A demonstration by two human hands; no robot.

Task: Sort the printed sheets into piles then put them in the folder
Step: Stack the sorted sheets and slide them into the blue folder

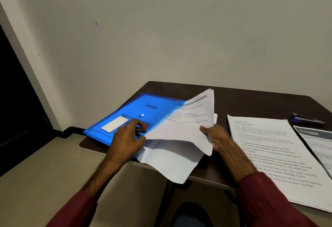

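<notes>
A translucent blue folder (pixel 133 113) with a white label and a snap button lies at the left end of the dark table (pixel 251 101). My left hand (pixel 129 133) holds the folder's near edge, fingers curled at its opening. My right hand (pixel 213 137) grips a bundle of printed sheets (pixel 179 137) by its right side. The bundle is bent, its left part going into the folder and its near corner hanging over the table's front edge. A second pile of printed sheets (pixel 274 154) lies flat to the right.
A sheet headed KITCHEN (pixel 316 144) lies at the far right, partly cut off by the frame. A dark stapler (pixel 305 119) sits behind it. A plain wall stands close behind the table. The floor and a dark doorway are on the left.
</notes>
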